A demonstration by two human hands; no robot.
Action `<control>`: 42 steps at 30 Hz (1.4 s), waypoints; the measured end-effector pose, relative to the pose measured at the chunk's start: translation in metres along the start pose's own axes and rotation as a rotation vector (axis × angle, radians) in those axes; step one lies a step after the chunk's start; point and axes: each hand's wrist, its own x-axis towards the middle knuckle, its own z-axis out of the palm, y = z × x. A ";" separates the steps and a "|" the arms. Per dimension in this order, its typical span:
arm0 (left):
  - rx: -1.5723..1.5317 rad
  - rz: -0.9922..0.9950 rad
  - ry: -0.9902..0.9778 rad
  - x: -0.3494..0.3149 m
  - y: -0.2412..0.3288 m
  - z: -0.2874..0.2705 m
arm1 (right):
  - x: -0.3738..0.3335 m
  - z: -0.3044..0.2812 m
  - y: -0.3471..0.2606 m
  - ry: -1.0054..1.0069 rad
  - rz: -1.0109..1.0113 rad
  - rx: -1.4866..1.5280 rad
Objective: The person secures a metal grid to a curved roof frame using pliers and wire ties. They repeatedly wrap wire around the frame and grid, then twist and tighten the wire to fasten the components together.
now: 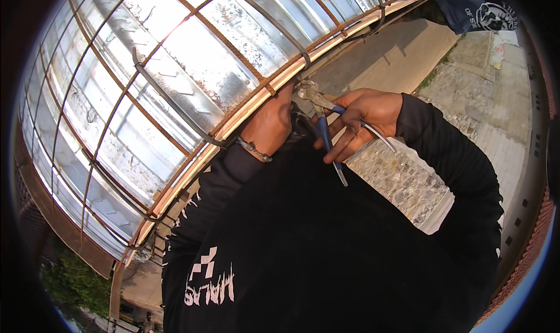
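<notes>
My right hand [368, 118] is closed on a pair of pincers [322, 121] with blue-sleeved handles, which are spread apart. The thumb and fingers lie around the handles. The metal head of the tool points up at the rim of the deck. Just left of it, my left hand [275, 121] reaches in against the wooden edge strip [236, 112]. A bracelet [255, 150] circles that wrist. The left fingers are hidden by the edge and the shadow, so what they hold cannot be made out.
Corrugated metal decking [175, 70] spreads over the upper left, crossed by a grid of rusty rebar [230, 46]. Bent bars [166, 99] hook toward its edge. Below on the right lie a rough concrete block [402, 184] and paved ground [481, 99]. Dark fabric [475, 9] shows at the top right.
</notes>
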 end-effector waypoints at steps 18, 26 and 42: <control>-0.057 0.065 -0.034 0.000 -0.006 -0.001 | -0.001 0.000 -0.050 0.174 0.086 -0.756; -0.037 0.074 -0.015 0.001 -0.003 -0.002 | 0.000 0.006 -0.028 0.226 -0.031 -0.938; 0.094 0.125 0.075 -0.020 0.014 -0.010 | -0.003 -0.022 0.014 0.096 -0.203 -0.377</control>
